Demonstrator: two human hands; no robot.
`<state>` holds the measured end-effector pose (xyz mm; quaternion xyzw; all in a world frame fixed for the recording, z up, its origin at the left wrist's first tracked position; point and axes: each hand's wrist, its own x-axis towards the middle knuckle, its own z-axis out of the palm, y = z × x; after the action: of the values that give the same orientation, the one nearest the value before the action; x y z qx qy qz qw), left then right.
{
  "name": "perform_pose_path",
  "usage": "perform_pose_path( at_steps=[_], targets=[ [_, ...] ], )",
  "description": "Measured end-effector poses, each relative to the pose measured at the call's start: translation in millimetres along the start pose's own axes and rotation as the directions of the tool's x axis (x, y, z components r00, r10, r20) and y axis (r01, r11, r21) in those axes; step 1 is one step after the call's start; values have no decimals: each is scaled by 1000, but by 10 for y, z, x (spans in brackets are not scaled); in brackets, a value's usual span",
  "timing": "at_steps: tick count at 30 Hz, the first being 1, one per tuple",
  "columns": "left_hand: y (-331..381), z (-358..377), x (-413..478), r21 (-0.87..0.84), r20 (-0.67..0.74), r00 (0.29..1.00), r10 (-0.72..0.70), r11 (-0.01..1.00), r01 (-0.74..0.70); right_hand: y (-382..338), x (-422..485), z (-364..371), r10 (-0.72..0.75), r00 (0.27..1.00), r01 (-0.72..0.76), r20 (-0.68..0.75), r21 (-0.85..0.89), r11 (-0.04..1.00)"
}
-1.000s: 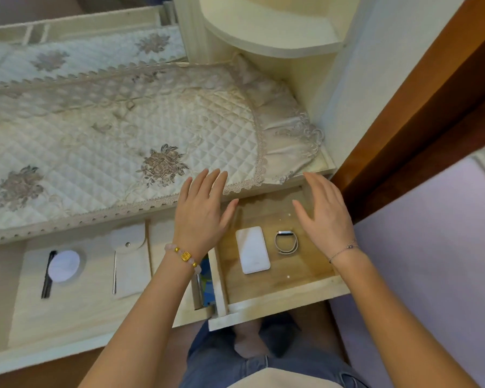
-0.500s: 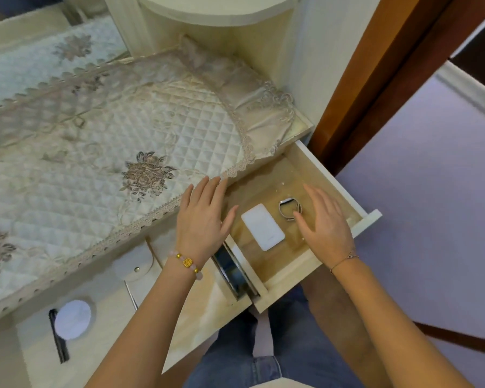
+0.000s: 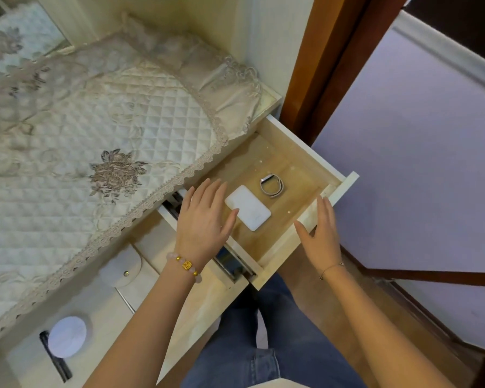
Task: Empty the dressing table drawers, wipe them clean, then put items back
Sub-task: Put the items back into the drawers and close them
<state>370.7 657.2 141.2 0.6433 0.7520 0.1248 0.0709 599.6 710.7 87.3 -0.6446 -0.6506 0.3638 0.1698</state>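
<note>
Blue jeans (image 3: 263,345) lowest. Left hand (image 3: 205,219) over the left edge of the drawer (image 3: 305,158), right hand (image 3: 319,233) at its front wall, both flat, holding nothing. Inside the open drawer, white card (image 3: 248,207) beside grey band (image 3: 271,186). Quilted cloth (image 3: 109,121) beyond.

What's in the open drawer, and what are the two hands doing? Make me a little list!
Right drawer: pulled open
Inside it: white flat card and grey wristband, lying apart
Left hand: fingers straight, over the drawer's left side, thumb by the card; touch unclear
Right hand: fingers straight, at the drawer's front edge, holding nothing
Left drawer: open too, with a round white disc, a black stick and a white pouch
Tabletop: quilted flowered cloth
</note>
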Motion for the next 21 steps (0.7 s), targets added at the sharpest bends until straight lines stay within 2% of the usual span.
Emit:
perform_pose_path(
  at_steps=[2,4,8,9,12,14,16,21],
  targets=[
    [31,41,-11,-4,4,1000,7,1000,-7,84,-26,2,138,990,-134,-5,222,966],
    [65,78,-25,-12,16,1000,12,1000,-12,151,-31,4,218,975,-216,46,428,878],
    [97,152,-52,-12,46,999,23,1000,-22,222,-2,47,300,932,-362,205,583,727],
    [98,170,-53,-11,51,998,23,1000,-22,223,15,54,327,915,-400,237,643,653],
    [100,202,-45,-3,60,998,18,1000,-18,217,72,26,372,868,-453,329,830,326],
    [98,218,-29,-1,64,998,10,1000,-9,227,104,-16,394,839,-469,376,866,172],
    [89,241,-9,-2,66,998,-2,1000,2,261,128,-39,401,813,-483,421,874,62],
    [37,289,81,1,76,997,-20,1000,20,324,176,-34,335,798,-493,502,862,-118]
  ],
)
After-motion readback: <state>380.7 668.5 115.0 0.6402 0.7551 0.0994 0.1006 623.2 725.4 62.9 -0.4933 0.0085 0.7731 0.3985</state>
